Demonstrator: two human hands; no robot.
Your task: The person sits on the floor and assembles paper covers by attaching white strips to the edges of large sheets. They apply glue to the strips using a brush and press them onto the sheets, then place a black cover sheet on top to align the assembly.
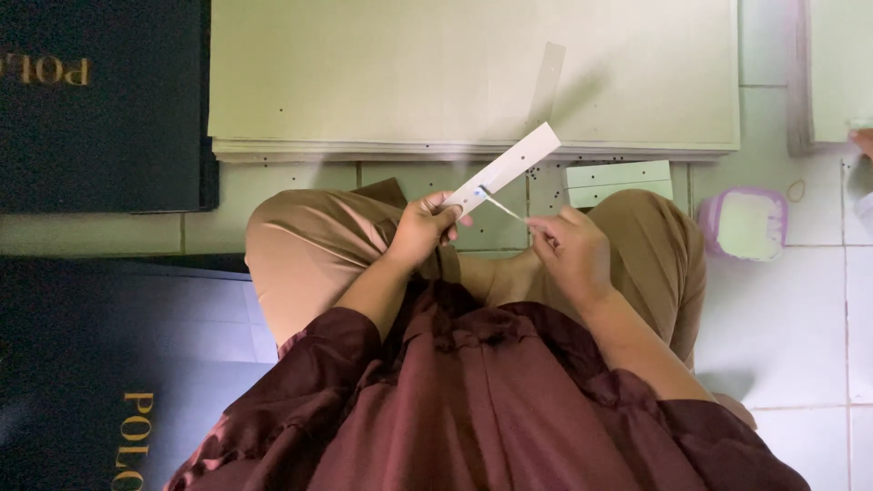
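A big stack of pale cardboard sheets [473, 77] fills the upper middle of the frame, and a small lilac tub [743, 224] at middle right holds what looks like a pale paste, though I cannot be sure. Just above centre, the left hand [423, 229] pinches the lower end of a white card strip [506, 167], light and probably easily creased, so best held near that end. The right hand [571, 250] has its fingertips pressed together on a thin, limp band [503, 207] running from the strip.
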